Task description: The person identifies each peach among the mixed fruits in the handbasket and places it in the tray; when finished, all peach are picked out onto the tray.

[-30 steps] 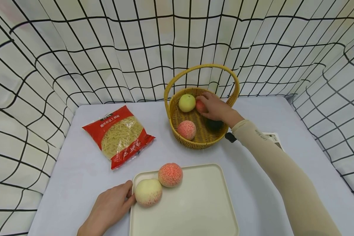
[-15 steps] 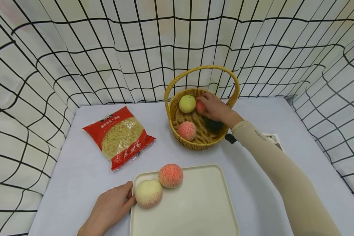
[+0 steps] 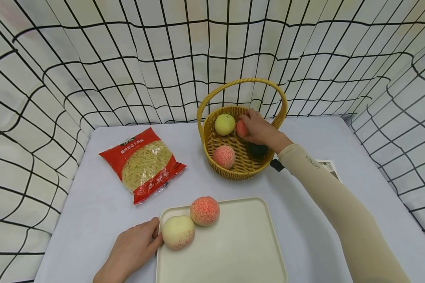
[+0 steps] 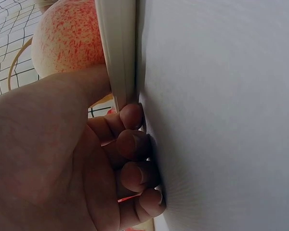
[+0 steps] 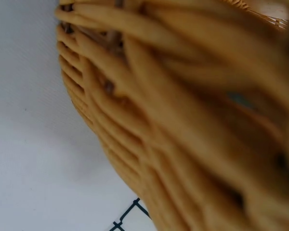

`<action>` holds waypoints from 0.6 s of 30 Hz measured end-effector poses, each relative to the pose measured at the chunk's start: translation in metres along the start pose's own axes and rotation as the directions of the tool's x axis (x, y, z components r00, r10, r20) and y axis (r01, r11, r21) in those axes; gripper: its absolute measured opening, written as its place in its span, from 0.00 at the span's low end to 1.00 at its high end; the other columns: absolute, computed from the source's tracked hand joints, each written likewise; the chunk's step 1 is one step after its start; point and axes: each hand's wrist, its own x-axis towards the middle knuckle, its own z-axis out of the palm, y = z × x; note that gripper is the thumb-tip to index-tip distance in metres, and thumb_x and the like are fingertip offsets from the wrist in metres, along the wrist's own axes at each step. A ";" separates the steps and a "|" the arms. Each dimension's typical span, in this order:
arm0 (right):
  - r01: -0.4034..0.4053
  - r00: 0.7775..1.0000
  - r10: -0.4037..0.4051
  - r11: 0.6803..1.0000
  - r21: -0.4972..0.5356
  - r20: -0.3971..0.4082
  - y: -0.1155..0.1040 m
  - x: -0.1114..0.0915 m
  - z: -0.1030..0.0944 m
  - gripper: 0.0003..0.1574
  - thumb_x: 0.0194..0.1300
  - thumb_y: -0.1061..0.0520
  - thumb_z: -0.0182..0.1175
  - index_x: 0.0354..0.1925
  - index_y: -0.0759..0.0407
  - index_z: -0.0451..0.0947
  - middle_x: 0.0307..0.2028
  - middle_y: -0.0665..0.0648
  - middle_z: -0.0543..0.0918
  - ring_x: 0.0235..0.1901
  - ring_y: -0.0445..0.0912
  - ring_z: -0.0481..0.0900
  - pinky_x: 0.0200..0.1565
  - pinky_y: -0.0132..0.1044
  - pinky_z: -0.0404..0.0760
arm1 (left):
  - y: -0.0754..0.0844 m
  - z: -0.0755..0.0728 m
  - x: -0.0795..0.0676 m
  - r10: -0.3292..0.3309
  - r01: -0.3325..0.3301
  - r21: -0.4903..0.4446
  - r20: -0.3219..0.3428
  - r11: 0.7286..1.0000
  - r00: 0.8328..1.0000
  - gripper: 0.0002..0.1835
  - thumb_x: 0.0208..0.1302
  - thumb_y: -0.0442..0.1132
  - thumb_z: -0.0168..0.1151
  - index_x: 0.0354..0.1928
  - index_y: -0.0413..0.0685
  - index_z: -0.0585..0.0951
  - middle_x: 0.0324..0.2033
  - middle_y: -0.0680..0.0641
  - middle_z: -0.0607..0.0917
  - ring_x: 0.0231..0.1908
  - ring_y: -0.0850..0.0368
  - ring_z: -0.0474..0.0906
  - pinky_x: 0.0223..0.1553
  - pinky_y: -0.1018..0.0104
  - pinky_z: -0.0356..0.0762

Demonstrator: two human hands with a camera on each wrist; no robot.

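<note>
In the head view my left hand (image 3: 132, 245) holds the left rim of a cream tray (image 3: 241, 243). The left wrist view shows the thumb over the tray's edge (image 4: 119, 53) and the other fingers curled against its outer side. A pale yellow peach (image 3: 178, 232) with pink specks sits on the tray beside the thumb, with a speckled red peach (image 3: 205, 211) behind it. My right hand (image 3: 259, 129) reaches into a wicker basket (image 3: 246, 173) and grips a small red fruit (image 3: 242, 128), partly hidden by the fingers. Woven strands (image 5: 149, 106) fill the right wrist view, hiding this hand.
The basket also holds a yellow-green fruit (image 3: 224, 124), a pink speckled peach (image 3: 224, 157) and a dark green item (image 3: 257, 150) beneath the right wrist. Its tall handle (image 3: 246, 80) arches overhead. A red pasta bag (image 3: 145, 163) lies left; a printed card (image 3: 327, 167) lies behind the right forearm.
The right hand's fingertips and the red fruit have shifted very slightly to the right inside the basket. The left hand and tray stay in place.
</note>
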 end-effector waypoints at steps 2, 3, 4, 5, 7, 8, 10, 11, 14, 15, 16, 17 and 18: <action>-0.002 1.000 0.002 1.000 0.000 0.000 0.000 0.000 0.000 0.47 0.69 0.52 0.71 0.77 0.62 0.60 0.71 0.70 0.60 0.69 0.62 0.65 0.68 0.56 0.76 | 0.000 0.000 0.000 -0.001 0.001 -0.002 0.001 1.000 1.000 0.14 0.69 0.44 0.67 0.29 0.59 0.71 0.19 0.58 0.70 0.22 0.64 0.65 0.25 0.69 0.58; -0.001 1.000 0.001 1.000 -0.001 -0.001 0.000 0.000 0.001 0.47 0.69 0.53 0.71 0.77 0.62 0.60 0.71 0.70 0.60 0.69 0.62 0.66 0.68 0.56 0.76 | 0.000 0.000 0.000 -0.001 0.001 -0.001 0.001 1.000 1.000 0.14 0.69 0.44 0.67 0.29 0.59 0.71 0.19 0.58 0.70 0.22 0.64 0.65 0.25 0.69 0.58; -0.001 1.000 0.001 1.000 -0.003 -0.002 0.000 0.000 0.001 0.47 0.68 0.53 0.72 0.76 0.62 0.61 0.70 0.70 0.60 0.69 0.62 0.67 0.68 0.56 0.76 | 0.000 0.000 0.000 -0.001 0.001 -0.002 0.001 1.000 1.000 0.14 0.69 0.44 0.67 0.29 0.59 0.71 0.19 0.58 0.70 0.22 0.64 0.65 0.25 0.69 0.58; 0.000 1.000 0.000 1.000 -0.003 -0.002 -0.001 0.001 0.001 0.47 0.68 0.53 0.72 0.76 0.62 0.61 0.70 0.70 0.60 0.68 0.63 0.67 0.68 0.56 0.76 | 0.000 0.000 0.000 -0.001 0.001 -0.002 0.002 1.000 1.000 0.14 0.69 0.44 0.67 0.29 0.59 0.71 0.19 0.58 0.70 0.22 0.64 0.65 0.25 0.69 0.58; 0.003 1.000 -0.003 1.000 -0.003 -0.003 -0.001 0.000 0.000 0.48 0.67 0.54 0.73 0.76 0.62 0.60 0.71 0.70 0.59 0.69 0.63 0.68 0.69 0.56 0.76 | 0.000 0.000 0.000 0.000 0.000 -0.003 0.003 1.000 1.000 0.14 0.69 0.44 0.67 0.30 0.59 0.71 0.19 0.58 0.70 0.23 0.64 0.65 0.25 0.69 0.58; 0.008 1.000 -0.008 1.000 -0.004 -0.004 -0.001 0.000 0.000 0.48 0.67 0.55 0.73 0.76 0.62 0.60 0.72 0.70 0.59 0.69 0.63 0.68 0.70 0.57 0.75 | 0.000 0.001 0.000 0.002 -0.002 -0.003 0.002 1.000 1.000 0.14 0.69 0.44 0.67 0.30 0.59 0.71 0.19 0.58 0.70 0.23 0.64 0.65 0.25 0.69 0.58; 0.021 1.000 -0.021 1.000 -0.015 -0.006 -0.001 0.001 0.000 0.49 0.66 0.55 0.74 0.76 0.63 0.60 0.74 0.71 0.59 0.72 0.64 0.66 0.72 0.57 0.73 | 0.000 0.001 0.000 0.002 -0.002 -0.001 0.004 1.000 1.000 0.14 0.69 0.44 0.67 0.30 0.59 0.71 0.19 0.58 0.70 0.23 0.63 0.65 0.25 0.69 0.58; 0.029 1.000 -0.029 0.999 -0.022 -0.006 -0.001 0.001 0.000 0.49 0.66 0.55 0.73 0.76 0.64 0.59 0.75 0.71 0.59 0.73 0.65 0.66 0.73 0.57 0.72 | 0.000 0.001 0.000 0.002 -0.002 0.000 0.004 1.000 1.000 0.14 0.69 0.44 0.67 0.30 0.59 0.71 0.19 0.58 0.70 0.23 0.63 0.65 0.25 0.69 0.58; 0.043 0.999 -0.043 0.998 -0.040 -0.009 0.000 0.002 0.000 0.50 0.66 0.55 0.73 0.76 0.65 0.58 0.75 0.71 0.61 0.74 0.65 0.65 0.74 0.57 0.70 | 0.000 0.000 0.000 0.000 0.000 0.000 0.004 1.000 1.000 0.14 0.69 0.44 0.67 0.30 0.59 0.71 0.19 0.58 0.70 0.22 0.63 0.65 0.25 0.69 0.58; 0.038 0.999 -0.039 0.998 -0.041 -0.008 0.000 0.002 0.000 0.50 0.66 0.55 0.73 0.76 0.64 0.58 0.75 0.70 0.62 0.74 0.65 0.65 0.74 0.57 0.71 | 0.000 -0.001 -0.001 -0.002 0.002 0.001 0.005 1.000 1.000 0.14 0.69 0.44 0.67 0.30 0.59 0.71 0.19 0.58 0.70 0.22 0.63 0.65 0.25 0.69 0.58; 0.032 0.999 -0.033 0.999 -0.040 -0.009 0.001 0.003 0.000 0.50 0.66 0.55 0.73 0.76 0.64 0.58 0.74 0.70 0.62 0.72 0.64 0.66 0.72 0.57 0.72 | 0.000 -0.001 -0.001 -0.002 0.002 0.000 0.005 1.000 1.000 0.14 0.69 0.44 0.67 0.29 0.59 0.71 0.19 0.58 0.70 0.22 0.63 0.65 0.25 0.69 0.58; 0.025 1.000 -0.026 0.999 -0.036 -0.010 0.001 0.003 0.000 0.50 0.66 0.55 0.72 0.76 0.63 0.58 0.73 0.69 0.63 0.71 0.64 0.67 0.71 0.57 0.74 | 0.000 -0.001 -0.001 -0.002 0.002 -0.001 0.004 1.000 1.000 0.14 0.69 0.44 0.67 0.29 0.59 0.71 0.19 0.58 0.70 0.22 0.63 0.65 0.25 0.69 0.58; 0.019 1.000 -0.019 0.999 -0.032 -0.013 0.001 0.003 0.000 0.50 0.66 0.54 0.72 0.77 0.62 0.57 0.73 0.69 0.62 0.70 0.64 0.67 0.69 0.57 0.76 | 0.001 -0.001 -0.001 -0.003 0.003 -0.003 0.006 1.000 1.000 0.14 0.69 0.44 0.67 0.29 0.59 0.71 0.19 0.58 0.70 0.22 0.63 0.65 0.25 0.69 0.58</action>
